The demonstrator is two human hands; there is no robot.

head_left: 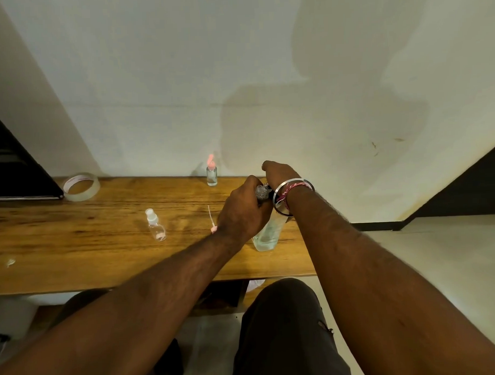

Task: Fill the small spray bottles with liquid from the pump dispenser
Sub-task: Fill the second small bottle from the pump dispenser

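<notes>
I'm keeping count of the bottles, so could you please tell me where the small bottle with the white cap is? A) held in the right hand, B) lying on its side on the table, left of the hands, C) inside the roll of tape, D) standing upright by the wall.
B: the bottle with the white cap lies on its side on the table, left of the left hand.

tape roll (81, 186): reddish print on the inner core is seen; too blurred to be read
other text: none legible
</notes>
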